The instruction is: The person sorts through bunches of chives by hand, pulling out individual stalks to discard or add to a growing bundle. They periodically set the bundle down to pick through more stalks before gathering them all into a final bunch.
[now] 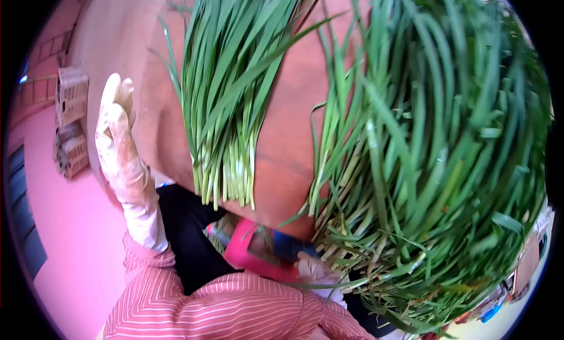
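Closest in, my right hand is a blur by the pink container, can't tell if it's gripping. Farther out, my gloved left hand is empty, fingers straight, and looks nearer the green bunch lying to its right, stems toward me, leaves pointing away.

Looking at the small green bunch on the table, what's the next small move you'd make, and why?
I'd probably bring the left hand over to level the small bunch's stem ends: they look uneven near the table's edge, that hand seems empty and nearby, while the right hand is low beside the large heap.
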Demonstrator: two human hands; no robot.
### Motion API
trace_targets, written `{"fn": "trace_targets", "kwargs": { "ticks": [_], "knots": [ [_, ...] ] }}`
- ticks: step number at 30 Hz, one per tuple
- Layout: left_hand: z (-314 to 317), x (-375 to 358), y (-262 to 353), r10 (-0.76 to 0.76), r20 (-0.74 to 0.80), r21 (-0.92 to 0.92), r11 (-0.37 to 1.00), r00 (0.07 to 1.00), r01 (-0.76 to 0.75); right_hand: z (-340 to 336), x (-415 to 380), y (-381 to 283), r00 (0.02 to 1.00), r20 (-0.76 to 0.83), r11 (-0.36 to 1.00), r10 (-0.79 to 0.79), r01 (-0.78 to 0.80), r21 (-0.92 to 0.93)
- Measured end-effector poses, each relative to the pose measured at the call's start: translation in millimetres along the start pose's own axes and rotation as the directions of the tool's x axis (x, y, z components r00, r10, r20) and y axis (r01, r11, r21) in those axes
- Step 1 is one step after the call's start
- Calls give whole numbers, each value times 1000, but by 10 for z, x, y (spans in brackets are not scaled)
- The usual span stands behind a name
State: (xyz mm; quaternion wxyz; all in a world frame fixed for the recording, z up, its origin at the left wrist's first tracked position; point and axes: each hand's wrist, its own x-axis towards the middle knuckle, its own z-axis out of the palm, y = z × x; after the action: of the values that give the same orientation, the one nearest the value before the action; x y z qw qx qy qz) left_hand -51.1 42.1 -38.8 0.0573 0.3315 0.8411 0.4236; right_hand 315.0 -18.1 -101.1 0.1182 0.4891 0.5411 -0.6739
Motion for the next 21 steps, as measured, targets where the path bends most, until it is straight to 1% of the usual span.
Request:
{"fn": "trace_targets", "kwargs": {
  "ticks": [1,2,4,6,7,8,9,10,11,12,13,15,17,18,19,21],
  "knots": [
    [-17,-4,24,-12,8,-13,1000,1000,12,5,14,-30,1000,-8,999,24,-24,25],
    [-41,-6,58,30,-21,-59,998,999,-32,25,35,-74,999,-21,998,50,-49,42],
    [-106,-44,103,12,-36,-223,975,999,-20,57,-5,-145,988,-41,984,148,-143,108],
    [-211,-104,209,8,-59,-399,917,998,-31,177,-48,-177,960,-38,947,277,-266,180],
    [-283,-164,316,14,-43,-451,892,999,-32,221,-123,-213,950,-46,936,309,-295,192],
    [-345,-167,267,86,-56,-423,900,995,-102,305,-51,39,983,-11,969,184,-180,167],
    [-381,-173,198,148,-58,-382,910,987,-159,320,-150,-71,993,-74,994,91,-86,62],
    [-440,-204,172,104,-12,-346,933,994,-102,392,-180,8,969,-181,985,-165,154,-72],
    [-498,-249,170,51,37,-301,953,998,-37,460,-142,151,879,-243,905,-410,360,-226],
    [-557,-290,164,42,42,-327,945,998,-26,438,-111,34,918,-120,767,-379,239,-596],
    [-619,-355,157,21,57,-374,927,998,2,463,-186,-81,897,-150,764,-415,255,-592],
    [-668,-423,63,68,62,-477,878,996,-31,518,-286,-284,894,-219,810,-391,221,-544],
    [-706,-470,-9,30,140,-512,858,990,46,510,-22,56,761,-237,769,-604,479,-423],
    [-691,-491,-87,42,142,-518,855,989,38,542,-113,-35,807,-269,828,-526,414,-378],
    [-657,-506,-190,5,163,-530,844,987,84,542,-180,-187,850,-290,880,-440,344,-327],
    [-669,-523,-325,-78,205,-548,817,976,180,591,-159,-162,680,-363,758,-637,470,-452]
  ]
}}
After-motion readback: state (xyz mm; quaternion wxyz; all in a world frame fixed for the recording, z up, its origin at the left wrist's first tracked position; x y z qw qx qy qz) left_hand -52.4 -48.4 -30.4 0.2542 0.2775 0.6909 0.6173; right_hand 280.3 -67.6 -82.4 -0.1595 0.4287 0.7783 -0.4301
